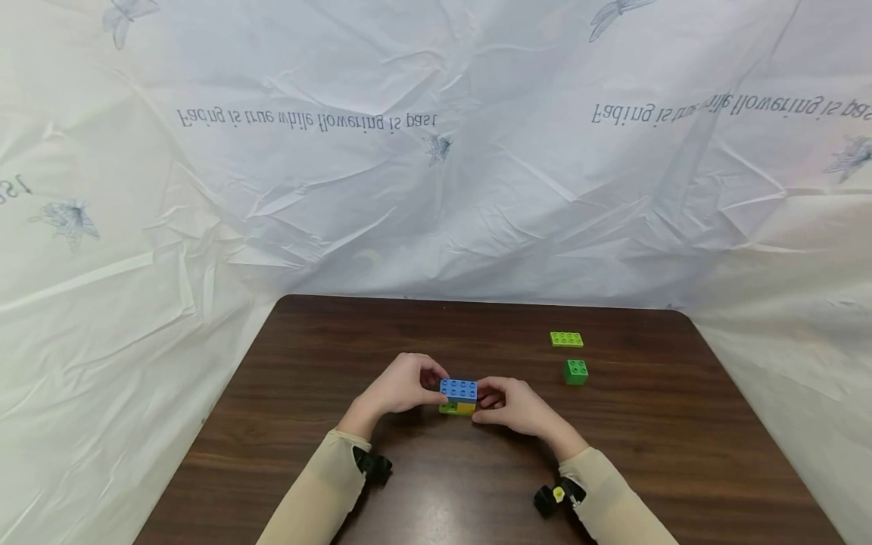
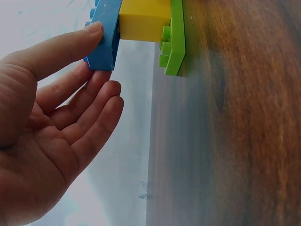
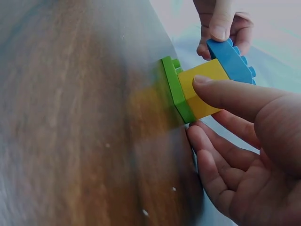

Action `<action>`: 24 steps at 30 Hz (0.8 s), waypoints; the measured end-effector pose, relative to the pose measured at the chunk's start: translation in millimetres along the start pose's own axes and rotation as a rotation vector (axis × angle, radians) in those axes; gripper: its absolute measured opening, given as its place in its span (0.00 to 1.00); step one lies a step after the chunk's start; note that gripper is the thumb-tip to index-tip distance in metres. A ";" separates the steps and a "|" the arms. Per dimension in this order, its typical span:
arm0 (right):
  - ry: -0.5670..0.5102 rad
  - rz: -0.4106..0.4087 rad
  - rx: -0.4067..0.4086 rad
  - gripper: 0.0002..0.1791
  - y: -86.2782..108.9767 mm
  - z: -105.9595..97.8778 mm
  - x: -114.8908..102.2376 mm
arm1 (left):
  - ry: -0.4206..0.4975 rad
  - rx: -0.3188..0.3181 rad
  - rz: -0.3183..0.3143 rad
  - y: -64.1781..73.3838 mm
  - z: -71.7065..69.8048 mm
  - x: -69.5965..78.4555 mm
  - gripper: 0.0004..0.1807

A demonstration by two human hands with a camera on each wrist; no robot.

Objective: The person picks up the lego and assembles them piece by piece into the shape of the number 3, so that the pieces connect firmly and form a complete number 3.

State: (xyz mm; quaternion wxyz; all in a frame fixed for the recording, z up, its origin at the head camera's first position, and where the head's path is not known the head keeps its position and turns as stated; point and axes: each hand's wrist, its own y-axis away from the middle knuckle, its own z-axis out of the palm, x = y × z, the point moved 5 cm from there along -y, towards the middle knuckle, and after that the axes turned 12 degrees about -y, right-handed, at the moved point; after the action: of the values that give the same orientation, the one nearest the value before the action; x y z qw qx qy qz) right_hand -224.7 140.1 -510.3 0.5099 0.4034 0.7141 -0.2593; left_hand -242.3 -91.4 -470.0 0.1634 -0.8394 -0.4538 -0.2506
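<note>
A small stack lies on the table between the two hands: a light green studded plate [image 2: 177, 44] at the bottom, a yellow block [image 3: 200, 84] on it, and a blue brick [image 1: 459, 390] with studs on top. The blue brick reaches past the yellow block on the left, above bare green studs. My left hand [image 1: 403, 384] pinches the blue brick's left end between thumb and fingertips. From the right, my right hand [image 1: 514, 407] grips the yellow block, its thumb [image 3: 225, 94] across the near face and its fingers behind, partly hidden.
On the right of the dark wooden table [image 1: 313, 341] stand a green brick [image 1: 575, 372] and, farther back, a flat lime plate [image 1: 566, 339] with studs. A white printed sheet [image 1: 436, 197] hangs behind the table's far edge.
</note>
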 end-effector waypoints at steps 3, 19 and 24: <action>-0.001 -0.007 0.008 0.23 3.2 -4.5 -0.3 | 0.001 0.000 -0.001 -0.5 0.4 -0.3 0.16; 0.080 -0.046 0.089 0.25 41.0 -56.7 0.1 | -0.015 -0.002 -0.012 -0.1 2.5 -2.5 0.16; 0.078 -0.054 0.106 0.26 51.2 -74.2 -0.9 | -0.008 -0.007 -0.013 0.1 2.5 -2.0 0.16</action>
State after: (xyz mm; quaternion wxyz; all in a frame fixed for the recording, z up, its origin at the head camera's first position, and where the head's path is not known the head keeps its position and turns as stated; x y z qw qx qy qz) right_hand -220.0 225.4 -481.7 0.4525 0.4202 0.7294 -0.2943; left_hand -242.5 -91.5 -473.1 0.1570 -0.8379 -0.4591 -0.2500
